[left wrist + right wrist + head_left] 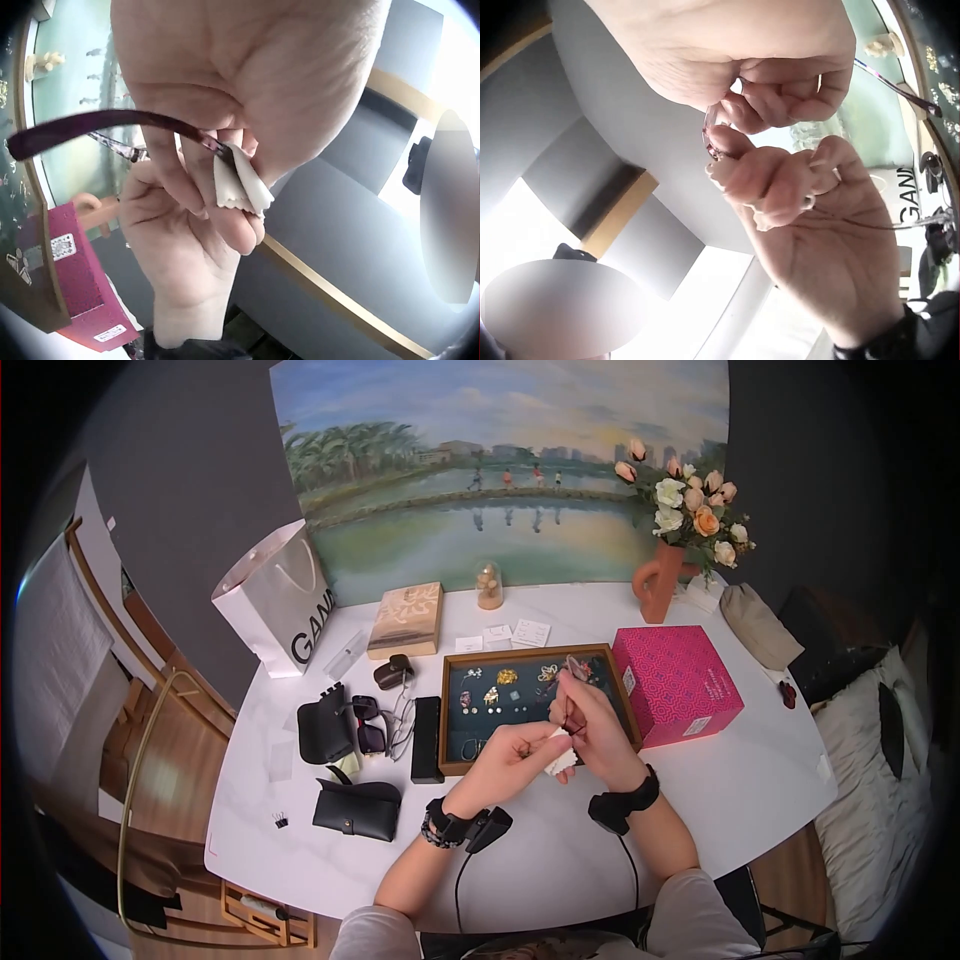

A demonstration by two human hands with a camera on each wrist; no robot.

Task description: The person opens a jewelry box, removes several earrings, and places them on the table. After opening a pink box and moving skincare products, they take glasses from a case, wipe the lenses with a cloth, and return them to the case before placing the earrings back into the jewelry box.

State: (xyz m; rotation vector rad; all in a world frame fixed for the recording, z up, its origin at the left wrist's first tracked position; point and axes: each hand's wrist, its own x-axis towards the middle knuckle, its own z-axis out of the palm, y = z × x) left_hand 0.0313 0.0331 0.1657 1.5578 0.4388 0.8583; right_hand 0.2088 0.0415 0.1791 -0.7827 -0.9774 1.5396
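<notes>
A pair of glasses with a dark purple-red temple (pixel 97 124) is held between both hands above the front of the jewellery tray. The left hand (pixel 500 762) pinches a small cream cloth (pixel 562 753) with a zigzag edge, folded over part of the glasses (pixel 707 135). The right hand (pixel 602 732) grips the glasses with curled fingers, close beside the left. Both hands' fingers hide much of the frame and lenses. In the right wrist view the other temple (pixel 896 86) sticks out past the right hand.
A framed tray (pixel 462 768) of jewellery lies under the hands, with a pink box (pixel 680 685) on its right. Sunglasses (pixel 371 736), dark cases (pixel 358 810) and a long black box (pixel 426 740) lie left. Behind stand a paper bag (pixel 262 595) and a flower vase (pixel 659 585).
</notes>
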